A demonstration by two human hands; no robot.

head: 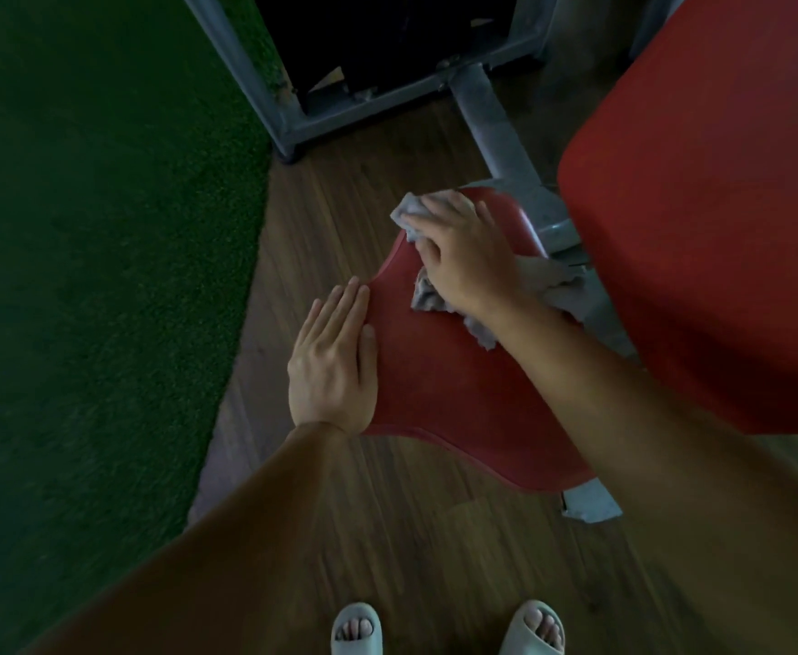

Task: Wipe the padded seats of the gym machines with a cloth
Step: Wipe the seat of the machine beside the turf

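Note:
A red padded seat (454, 394) of a gym machine sits low in the middle of the view. My right hand (463, 255) presses a crumpled grey cloth (428, 295) flat onto the seat's far end, and the cloth sticks out in front of the fingertips and behind the wrist. My left hand (333, 361) rests flat, fingers straight and together, on the seat's left edge. A larger red back pad (718, 205) rises at the right.
The grey metal frame (496, 120) of the machine runs from the seat to a dark weight stack housing (387, 44) at the top. Green turf (94, 229) covers the floor at the left, wood flooring (387, 536) lies below. My feet in pale slides (357, 628) stand at the bottom.

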